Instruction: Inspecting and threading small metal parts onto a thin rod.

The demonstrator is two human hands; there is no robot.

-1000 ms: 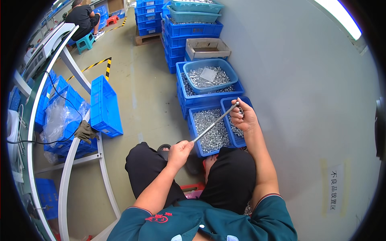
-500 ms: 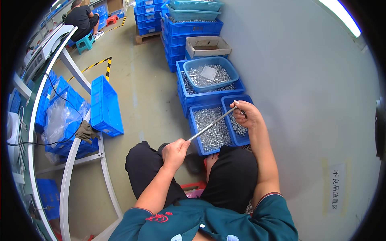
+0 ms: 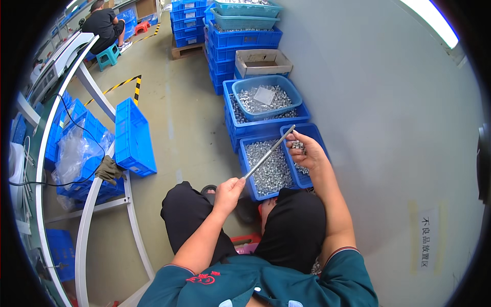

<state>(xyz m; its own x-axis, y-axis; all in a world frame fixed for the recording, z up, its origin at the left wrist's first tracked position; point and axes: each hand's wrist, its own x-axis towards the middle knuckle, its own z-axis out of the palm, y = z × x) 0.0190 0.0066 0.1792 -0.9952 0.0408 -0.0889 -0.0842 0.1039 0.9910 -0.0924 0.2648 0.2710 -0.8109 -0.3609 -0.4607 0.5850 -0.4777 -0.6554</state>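
My left hand (image 3: pixel 228 196) is closed around the lower end of a thin grey metal rod (image 3: pixel 270 154). The rod slants up and to the right over a blue bin (image 3: pixel 245 165) filled with small silvery metal parts (image 3: pixel 268 174). Close to the rod's upper end is my right hand (image 3: pixel 310 153), its thumb and forefinger near the tip. The other fingers are curled, and small silvery parts appear to lie in them. Below the right hand stands a narrower blue bin (image 3: pixel 313 134) with more such parts, partly hidden by the hand.
Beyond the bins, a light-blue basin (image 3: pixel 294 87) of metal parts sits on a larger blue crate (image 3: pixel 230 123). Stacked crates (image 3: pixel 223 68) rise farther back. A grey wall (image 3: pixel 399 128) borders the right. At left are a white-framed bench (image 3: pixel 88 225) and an upended blue crate (image 3: pixel 134 135). A person (image 3: pixel 101 25) sits far off.
My right hand has come slightly down and away from the rod's upper end, whose tip now shows bare. The rod stands a little steeper. My left hand keeps its hold.
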